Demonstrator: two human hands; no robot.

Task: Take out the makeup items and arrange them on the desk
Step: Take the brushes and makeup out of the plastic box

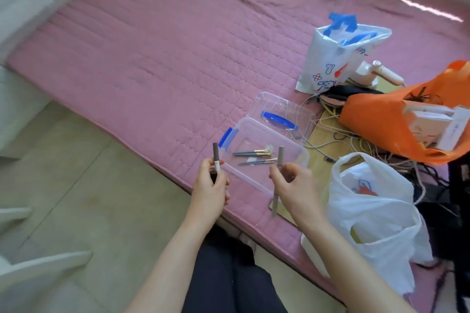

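Bare forearms (no sleeves), dark trousers (229, 274).

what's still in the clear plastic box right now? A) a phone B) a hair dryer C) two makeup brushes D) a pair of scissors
C: two slim makeup brushes lie on the floor of the clear box, while the left hand and right hand each hold a grey pencil-like stick in front of it.

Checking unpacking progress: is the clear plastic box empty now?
No. Two makeup brushes lie inside the clear box, while the left hand and right hand each hold a grey pencil.
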